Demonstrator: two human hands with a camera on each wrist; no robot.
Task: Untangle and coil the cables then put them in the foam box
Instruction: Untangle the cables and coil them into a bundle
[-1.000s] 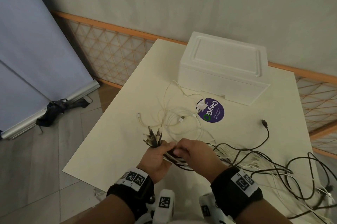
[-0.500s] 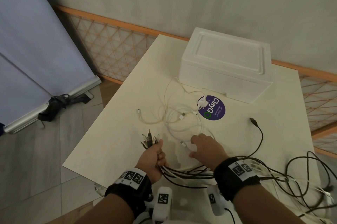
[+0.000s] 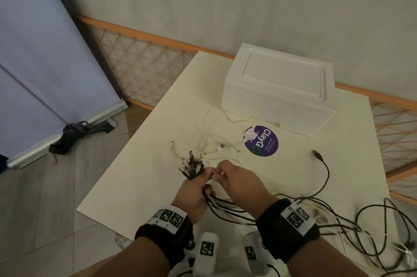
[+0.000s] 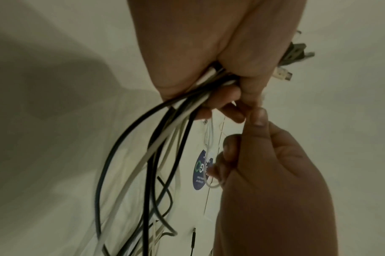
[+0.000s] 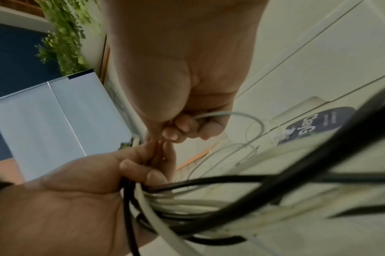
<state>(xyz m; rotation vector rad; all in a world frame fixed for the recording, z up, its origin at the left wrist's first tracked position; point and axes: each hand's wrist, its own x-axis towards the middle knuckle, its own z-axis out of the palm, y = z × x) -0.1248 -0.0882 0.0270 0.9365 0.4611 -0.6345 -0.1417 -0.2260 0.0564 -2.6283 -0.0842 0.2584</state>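
Observation:
My left hand (image 3: 198,183) grips a bundle of black and white cables (image 4: 165,124) just below their plugs (image 3: 191,165), which stick up out of the fist. My right hand (image 3: 222,171) pinches a thin white cable (image 5: 228,114) right beside the left fingers (image 5: 143,154). Both hands hover over the near part of the cream table (image 3: 140,170). Loose white cables (image 3: 209,141) lie on the table ahead of the hands. The closed white foam box (image 3: 279,89) stands at the table's far side.
A purple round sticker (image 3: 261,144) lies in front of the box. A black cable with a plug (image 3: 318,156) runs to a tangle of black cables (image 3: 372,231) at the near right. The table's left edge drops to a tiled floor; a lattice fence runs behind.
My right hand reached out to the white cables on the table, then came back to the left hand holding a thin white cable. The left hand kept its bundle.

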